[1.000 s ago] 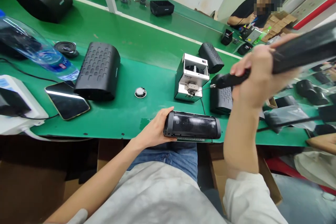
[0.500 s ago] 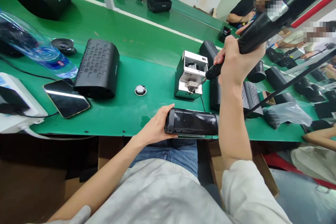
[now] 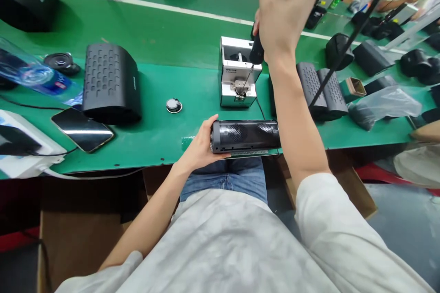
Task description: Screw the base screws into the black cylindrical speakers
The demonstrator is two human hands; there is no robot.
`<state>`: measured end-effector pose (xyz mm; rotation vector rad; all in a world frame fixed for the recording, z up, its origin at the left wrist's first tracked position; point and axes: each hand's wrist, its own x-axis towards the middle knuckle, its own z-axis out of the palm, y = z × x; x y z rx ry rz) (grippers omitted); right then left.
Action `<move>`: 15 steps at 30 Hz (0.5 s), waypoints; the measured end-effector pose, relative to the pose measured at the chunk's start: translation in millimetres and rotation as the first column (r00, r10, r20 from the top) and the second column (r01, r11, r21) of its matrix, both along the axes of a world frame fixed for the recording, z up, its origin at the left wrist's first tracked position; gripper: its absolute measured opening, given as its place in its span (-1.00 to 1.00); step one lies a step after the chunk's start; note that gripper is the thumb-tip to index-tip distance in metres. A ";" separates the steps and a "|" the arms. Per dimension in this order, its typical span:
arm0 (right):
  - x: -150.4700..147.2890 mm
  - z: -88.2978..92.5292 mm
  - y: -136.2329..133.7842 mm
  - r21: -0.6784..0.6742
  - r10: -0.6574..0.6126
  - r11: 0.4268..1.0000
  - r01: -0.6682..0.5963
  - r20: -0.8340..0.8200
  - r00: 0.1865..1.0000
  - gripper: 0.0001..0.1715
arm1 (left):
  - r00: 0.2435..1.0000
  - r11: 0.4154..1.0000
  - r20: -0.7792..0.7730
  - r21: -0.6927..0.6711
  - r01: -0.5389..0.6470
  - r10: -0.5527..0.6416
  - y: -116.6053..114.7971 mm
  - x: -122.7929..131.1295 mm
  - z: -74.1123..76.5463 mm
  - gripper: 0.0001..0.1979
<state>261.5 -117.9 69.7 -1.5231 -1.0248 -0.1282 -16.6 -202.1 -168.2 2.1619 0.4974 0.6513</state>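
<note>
At the near edge of the green table (image 3: 165, 32), left hand (image 3: 201, 149) wrapped around one end of a black speaker (image 3: 244, 136) lying flat. Farther back, right hand (image 3: 285, 13) closed tight on a screwdriver (image 3: 256, 52), tip down at a white screw box (image 3: 237, 75).

the cylinder speaker (image 3: 244, 136) is showing glossy black plastic with fine mesh. the screw feeder (image 3: 237, 73) at its 12 o'clock is looking like brushed metal. the bench mat (image 3: 165, 41) is appearing smooth, matt green. the phone (image 3: 82, 129) at 9 o'clock is gleaming like glass.
</note>
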 end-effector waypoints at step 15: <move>1.3 -44.0 4.4 0.628 0.221 0.718 -0.300 0.203 0.954 -0.55 | 1.000 1.000 -0.002 -0.003 -0.022 0.022 -1.0 -0.2 2.3 0.39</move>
